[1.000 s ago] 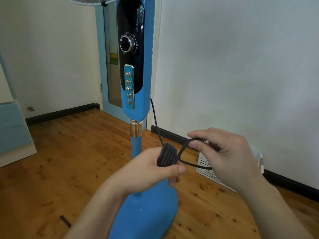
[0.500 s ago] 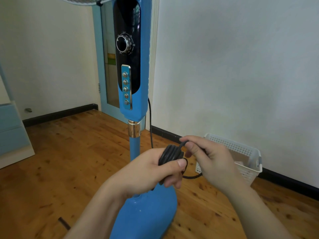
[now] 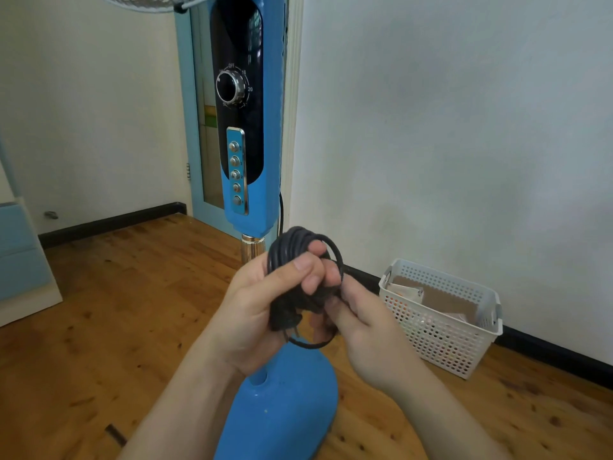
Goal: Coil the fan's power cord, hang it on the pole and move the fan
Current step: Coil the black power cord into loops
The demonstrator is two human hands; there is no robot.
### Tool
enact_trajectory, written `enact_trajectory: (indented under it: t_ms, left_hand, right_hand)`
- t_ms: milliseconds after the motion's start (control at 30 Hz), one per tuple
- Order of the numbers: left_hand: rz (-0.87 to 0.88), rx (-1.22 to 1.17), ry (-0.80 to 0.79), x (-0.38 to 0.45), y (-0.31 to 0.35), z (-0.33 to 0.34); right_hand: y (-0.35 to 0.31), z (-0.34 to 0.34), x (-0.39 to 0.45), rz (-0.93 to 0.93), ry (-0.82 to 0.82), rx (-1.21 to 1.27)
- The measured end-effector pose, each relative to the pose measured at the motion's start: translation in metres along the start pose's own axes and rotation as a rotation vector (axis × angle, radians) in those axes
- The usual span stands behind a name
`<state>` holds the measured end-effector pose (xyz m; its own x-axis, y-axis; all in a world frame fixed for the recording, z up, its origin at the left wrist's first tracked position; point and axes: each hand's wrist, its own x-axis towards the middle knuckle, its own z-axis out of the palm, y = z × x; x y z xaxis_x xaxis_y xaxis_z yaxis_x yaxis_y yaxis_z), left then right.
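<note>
Gripping the coiled black power cord (image 3: 300,257) in front of the blue fan's pole (image 3: 252,250), the left hand (image 3: 265,307) had its fingers wrapped around the bundle, thumb pressed over the loops. The right hand (image 3: 361,323) pinched a loose loop at the bundle's lower right side, fingers closed on it. The fan's blue base (image 3: 282,410) stood on the wooden floor (image 3: 116,310) directly below the hands. To the right, against the wall, sat a white perforated basket (image 3: 431,336) holding brown cardboard (image 3: 444,298) and a small white packet (image 3: 406,288).
</note>
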<state>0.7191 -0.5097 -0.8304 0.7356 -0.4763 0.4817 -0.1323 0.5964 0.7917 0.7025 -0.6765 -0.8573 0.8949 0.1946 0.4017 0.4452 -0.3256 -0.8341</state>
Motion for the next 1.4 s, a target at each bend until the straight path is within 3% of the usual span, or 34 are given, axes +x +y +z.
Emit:
enact_trajectory:
  t_ms: [233, 433, 567, 733, 900, 1033, 1200, 1400]
  left_hand:
    - [0.134, 0.008, 0.293, 0.008, -0.006, 0.005]
    - [0.205, 0.141, 0.419, 0.01, -0.007, 0.005]
    - [0.2, 0.45, 0.483, 0.006, -0.001, 0.003]
    - [0.091, 0.899, 0.427, 0.002, 0.0, -0.001]
    - [0.109, 0.952, 0.472, 0.0, 0.001, -0.006]
    - [0.013, 1.163, 0.491, -0.002, 0.0, -0.015]
    - [-0.068, 1.267, 0.327, -0.008, 0.006, -0.03]
    - [-0.21, 1.085, 0.093, -0.017, 0.006, -0.027]
  right_hand:
    - [-0.001, 0.007, -0.004, 0.075, -0.181, -0.199]
    - [-0.002, 0.009, -0.003, 0.124, -0.264, -0.239]
    - [0.001, 0.021, -0.002, -0.029, -0.255, -0.459]
    - [-0.004, 0.015, 0.001, -0.204, -0.221, -0.579]
    - [-0.013, 0.012, 0.002, -0.291, -0.216, -0.649]
    - [-0.025, 0.016, -0.002, -0.377, -0.222, -0.676]
    - [-0.029, 0.001, 0.001, -0.401, -0.111, -0.664]
    - [-0.027, -0.013, 0.011, -0.556, 0.024, -0.64]
